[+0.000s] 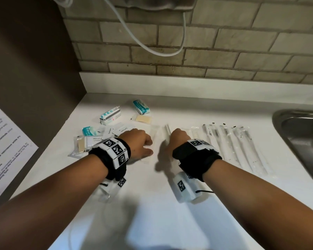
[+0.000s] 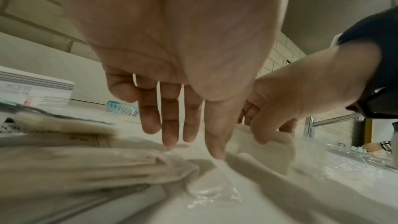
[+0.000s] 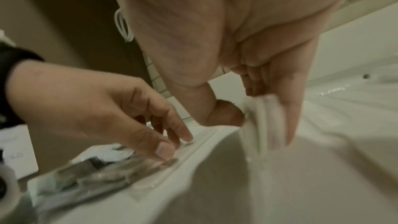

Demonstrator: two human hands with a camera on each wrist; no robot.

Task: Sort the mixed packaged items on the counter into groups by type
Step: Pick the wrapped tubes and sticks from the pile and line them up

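Two hands work left of the sink [image 1: 285, 121]: right hand [image 1: 179, 138] pinches a clear packet [image 3: 260, 122]; left hand [image 1: 139, 143], fingers straight, presses another [image 1: 151, 147]. Slick wrap may slip and remix groups.

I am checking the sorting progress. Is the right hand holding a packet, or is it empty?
Holding. In the right wrist view, the right hand pinches a clear packet between thumb and fingers, lifted off the counter.
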